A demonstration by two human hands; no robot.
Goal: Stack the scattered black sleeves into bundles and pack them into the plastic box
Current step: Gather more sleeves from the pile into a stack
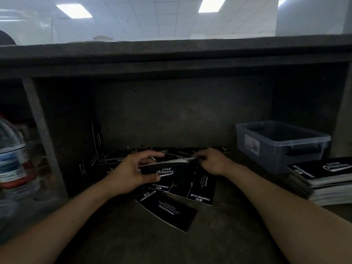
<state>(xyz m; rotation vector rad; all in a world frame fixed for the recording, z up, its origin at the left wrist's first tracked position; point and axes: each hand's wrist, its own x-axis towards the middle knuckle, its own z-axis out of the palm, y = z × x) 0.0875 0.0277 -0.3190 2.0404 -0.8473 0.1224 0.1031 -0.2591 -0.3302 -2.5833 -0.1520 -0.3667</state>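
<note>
— What lies nearest on the dark counter [190, 244]?
— One flat black paper sleeve [167, 212] with white lettering, lying alone. Just beyond it is a loose heap of black sleeves [202, 189], overlapping one another.
— And the hands?
— Over that heap. The left hand [131, 172] has its grip clamped on the left end of a thin bundle of black sleeves [171, 169]. The right hand [211, 161] pinches the right end with curled fingers.
— The box?
— The clear plastic box [276, 149] stands farther back on the right, well apart from the hands. In front of it sits a tall stack of black sleeves [323, 178].
</note>
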